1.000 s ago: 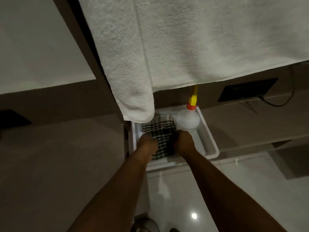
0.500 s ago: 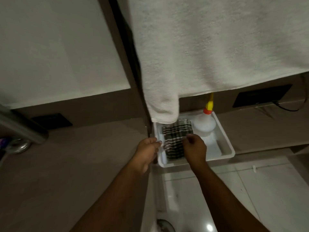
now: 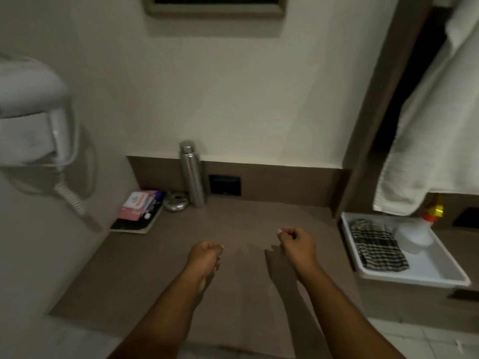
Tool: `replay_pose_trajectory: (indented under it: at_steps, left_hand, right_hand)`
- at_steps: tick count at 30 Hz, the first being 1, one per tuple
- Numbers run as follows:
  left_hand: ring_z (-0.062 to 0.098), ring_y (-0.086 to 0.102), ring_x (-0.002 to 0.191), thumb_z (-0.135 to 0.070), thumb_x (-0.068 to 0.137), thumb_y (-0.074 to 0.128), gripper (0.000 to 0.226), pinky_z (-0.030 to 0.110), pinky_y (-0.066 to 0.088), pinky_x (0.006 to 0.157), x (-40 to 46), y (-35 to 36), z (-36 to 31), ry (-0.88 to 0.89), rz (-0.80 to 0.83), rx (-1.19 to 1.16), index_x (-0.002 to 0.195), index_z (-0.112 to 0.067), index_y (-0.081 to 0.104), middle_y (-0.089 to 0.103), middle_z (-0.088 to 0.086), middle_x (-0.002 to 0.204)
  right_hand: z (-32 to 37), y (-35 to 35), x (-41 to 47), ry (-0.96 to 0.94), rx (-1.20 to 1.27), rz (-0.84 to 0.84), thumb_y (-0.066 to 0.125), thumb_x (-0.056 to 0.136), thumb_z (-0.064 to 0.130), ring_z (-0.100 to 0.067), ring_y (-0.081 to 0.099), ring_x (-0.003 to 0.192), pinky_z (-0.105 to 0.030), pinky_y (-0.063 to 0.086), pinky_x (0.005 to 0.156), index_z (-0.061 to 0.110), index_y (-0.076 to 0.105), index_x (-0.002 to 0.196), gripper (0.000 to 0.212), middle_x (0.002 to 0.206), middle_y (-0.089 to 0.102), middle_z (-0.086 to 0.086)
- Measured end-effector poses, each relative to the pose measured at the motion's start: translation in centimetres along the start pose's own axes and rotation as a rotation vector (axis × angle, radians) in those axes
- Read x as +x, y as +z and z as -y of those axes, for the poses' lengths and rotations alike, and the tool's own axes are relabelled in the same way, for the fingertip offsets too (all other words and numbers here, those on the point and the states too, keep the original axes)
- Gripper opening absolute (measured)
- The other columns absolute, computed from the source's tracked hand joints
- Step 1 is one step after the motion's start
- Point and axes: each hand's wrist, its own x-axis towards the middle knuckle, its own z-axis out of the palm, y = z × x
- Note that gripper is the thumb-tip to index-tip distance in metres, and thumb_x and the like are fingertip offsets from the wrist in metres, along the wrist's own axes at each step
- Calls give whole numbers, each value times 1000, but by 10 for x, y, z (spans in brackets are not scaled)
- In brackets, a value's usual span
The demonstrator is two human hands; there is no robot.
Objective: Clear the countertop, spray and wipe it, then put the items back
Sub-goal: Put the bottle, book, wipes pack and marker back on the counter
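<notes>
Both hands, left hand and right hand, hover loosely curled and empty above the brown countertop. Off to the right, a white tray holds the checked cloth and spray bottle.

Brown countertop, with steel bottle, round metal tin and pink packet on notebook at back-left corner.
</notes>
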Motion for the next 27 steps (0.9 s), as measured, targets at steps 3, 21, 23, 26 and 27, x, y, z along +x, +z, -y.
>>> replay_pose_trajectory:
  at_steps: [3, 21, 23, 26, 27]
  left_hand:
    - [17, 42, 46, -9, 87, 59, 19, 21, 31, 49, 1, -62, -6, 23, -90, -1, 69, -14, 57, 49, 1, 48]
    - [29, 64, 105, -11, 85, 63, 24, 40, 51, 96, 140, -101, -88, 179, -207, 255, 109, -15, 67, 67, 8, 107]
    - [29, 61, 112, -10, 84, 65, 35, 38, 50, 97, 168, -94, -97, 170, -209, 331, 119, -8, 61, 65, 10, 115]
    - [32, 62, 110, -13, 84, 63, 33, 37, 51, 93, 200, -83, -103, 134, -200, 424, 116, -7, 62, 66, 13, 118]
    - [32, 63, 108, -12, 84, 62, 31, 37, 52, 92, 206, -80, -105, 129, -197, 421, 115, -7, 63, 67, 13, 117]
  right_hand:
    - [27, 47, -18, -22, -26, 64, 67, 87, 28, -22, 66, 82, -45, 57, 83, 13, 68, 94, 17, 87, 69, -6]
    - [169, 216, 100, -389, -228, 307, 75, 77, 46, -26, 52, 124, -34, 45, 96, 9, 39, 142, 83, 131, 56, -8]
    - [171, 238, 127, -402, -254, 331, 77, 70, 55, -27, 44, 134, -39, 39, 106, 14, 26, 149, 103, 148, 44, -9]
    - [164, 262, 153, -424, -262, 313, 77, 56, 66, -26, 53, 125, -44, 47, 102, 19, 32, 143, 109, 139, 53, -4]
    - [162, 268, 157, -426, -261, 283, 78, 55, 65, -25, 57, 119, -43, 49, 98, 19, 39, 137, 101, 132, 58, -2]
